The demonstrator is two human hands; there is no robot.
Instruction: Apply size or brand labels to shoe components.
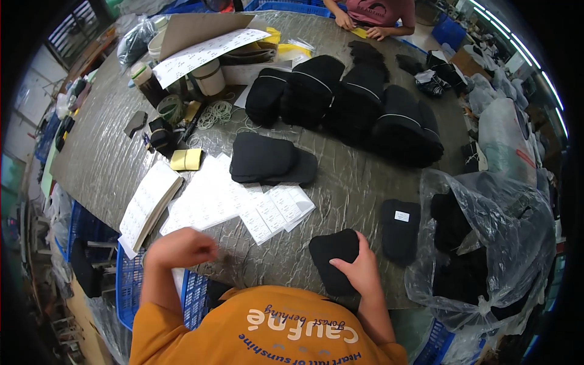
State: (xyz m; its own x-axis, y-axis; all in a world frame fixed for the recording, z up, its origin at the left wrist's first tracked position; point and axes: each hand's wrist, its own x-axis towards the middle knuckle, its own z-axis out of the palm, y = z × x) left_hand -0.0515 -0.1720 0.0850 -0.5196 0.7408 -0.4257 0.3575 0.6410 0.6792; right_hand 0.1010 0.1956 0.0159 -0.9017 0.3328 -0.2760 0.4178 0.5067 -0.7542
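My right hand (360,266) grips a black fabric piece (331,255) with rounded corners, its thumb on top, near the table's front edge. My left hand (190,246) is curled closed above the table edge, and its fingertips are hidden, so what it may hold does not show. Between and beyond the hands lie printed white sheets (207,194) and label sheets (274,213). A small stack of similar black pieces (264,157) rests partly on the paper. Right of my right hand, another black piece (401,234) lies flat with a white label (402,216) on it.
Tied black bundles (313,85) line the table's far side. A clear plastic bag (517,225) with black pieces stands at right. A thick paper pad (146,210) and yellow bundle (186,159) lie left. A blue crate (129,286) is below. Across the table, a person's hands (365,29) handle something yellow.
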